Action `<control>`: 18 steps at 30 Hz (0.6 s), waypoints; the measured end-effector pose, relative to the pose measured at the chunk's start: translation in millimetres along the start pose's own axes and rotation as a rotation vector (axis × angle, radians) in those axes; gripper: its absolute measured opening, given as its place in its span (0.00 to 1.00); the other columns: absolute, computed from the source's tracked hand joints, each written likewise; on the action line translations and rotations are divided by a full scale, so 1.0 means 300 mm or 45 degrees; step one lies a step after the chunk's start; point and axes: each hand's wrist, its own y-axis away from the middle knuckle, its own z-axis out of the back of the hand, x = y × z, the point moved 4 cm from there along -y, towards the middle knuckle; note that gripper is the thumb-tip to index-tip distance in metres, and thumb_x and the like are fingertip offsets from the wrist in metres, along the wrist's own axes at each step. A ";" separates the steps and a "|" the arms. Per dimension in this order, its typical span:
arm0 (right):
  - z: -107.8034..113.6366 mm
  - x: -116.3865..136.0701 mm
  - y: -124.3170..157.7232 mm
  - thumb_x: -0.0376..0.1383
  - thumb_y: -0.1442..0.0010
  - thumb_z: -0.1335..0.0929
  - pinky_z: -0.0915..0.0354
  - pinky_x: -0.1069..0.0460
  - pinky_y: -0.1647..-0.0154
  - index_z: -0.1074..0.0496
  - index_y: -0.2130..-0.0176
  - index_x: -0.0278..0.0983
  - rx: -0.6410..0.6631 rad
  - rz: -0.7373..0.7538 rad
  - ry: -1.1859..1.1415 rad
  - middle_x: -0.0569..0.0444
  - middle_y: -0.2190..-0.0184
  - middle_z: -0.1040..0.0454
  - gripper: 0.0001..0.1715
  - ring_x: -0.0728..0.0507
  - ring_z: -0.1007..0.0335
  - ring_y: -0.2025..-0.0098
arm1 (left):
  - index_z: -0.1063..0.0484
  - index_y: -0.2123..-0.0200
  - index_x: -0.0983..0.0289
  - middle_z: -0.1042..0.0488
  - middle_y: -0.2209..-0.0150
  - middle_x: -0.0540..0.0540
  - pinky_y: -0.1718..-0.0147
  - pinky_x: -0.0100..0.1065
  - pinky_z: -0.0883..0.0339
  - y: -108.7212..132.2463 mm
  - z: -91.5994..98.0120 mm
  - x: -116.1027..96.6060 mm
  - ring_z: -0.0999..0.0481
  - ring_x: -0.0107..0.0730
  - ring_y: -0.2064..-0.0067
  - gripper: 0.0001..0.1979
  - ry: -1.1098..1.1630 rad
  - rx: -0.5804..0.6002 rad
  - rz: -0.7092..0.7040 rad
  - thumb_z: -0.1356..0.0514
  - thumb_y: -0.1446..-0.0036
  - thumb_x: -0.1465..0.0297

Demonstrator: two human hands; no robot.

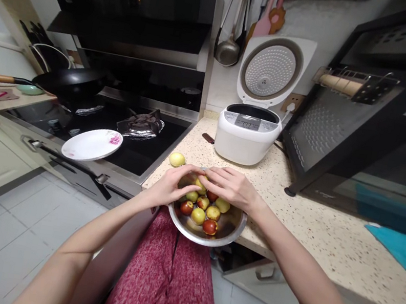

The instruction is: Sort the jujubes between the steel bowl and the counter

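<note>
A steel bowl point(192, 236) holds several jujubes point(198, 216), some yellow-green, some mottled reddish brown. Over its far side my left hand point(176, 184) curves inward, thumb and fingers closed around a yellowish jujube point(201, 185). My right hand point(230, 185) meets it there, with bent fingers on the same jujube; its thumb is hidden. Just past the bowl, a single yellow-green jujube point(177, 159) lies on the counter.
A white rice cooker point(246, 141) stands behind the bowl with its lid raised. To the left are a gas stove point(136, 156), a flowered white plate point(91, 144) and a black wok point(69, 80). A black rack point(309, 123) and a teal cloth point(404, 250) are at right.
</note>
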 end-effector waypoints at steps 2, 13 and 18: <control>-0.008 0.000 -0.004 0.27 0.25 0.39 0.30 0.48 0.58 0.26 0.47 0.31 0.039 -0.002 0.009 0.45 0.55 0.18 0.14 0.43 0.22 0.53 | 0.26 0.48 0.63 0.18 0.53 0.60 0.51 0.38 0.22 0.007 0.012 0.016 0.17 0.38 0.51 0.11 0.036 -0.103 -0.009 0.39 0.30 0.65; -0.044 -0.008 0.004 0.31 0.28 0.35 0.31 0.48 0.60 0.24 0.52 0.34 0.226 -0.155 -0.243 0.48 0.58 0.18 0.11 0.42 0.25 0.57 | 0.22 0.64 0.62 0.17 0.66 0.59 0.62 0.38 0.23 0.095 -0.003 0.089 0.17 0.37 0.62 0.28 -0.188 -0.150 -0.734 0.60 0.25 0.61; -0.031 0.014 -0.007 0.29 0.30 0.34 0.30 0.48 0.59 0.23 0.49 0.35 0.215 -0.155 -0.464 0.48 0.58 0.18 0.13 0.42 0.24 0.55 | 0.23 0.67 0.61 0.16 0.68 0.58 0.60 0.37 0.23 0.103 -0.010 0.103 0.16 0.35 0.63 0.32 -0.203 -0.108 -0.682 0.64 0.24 0.61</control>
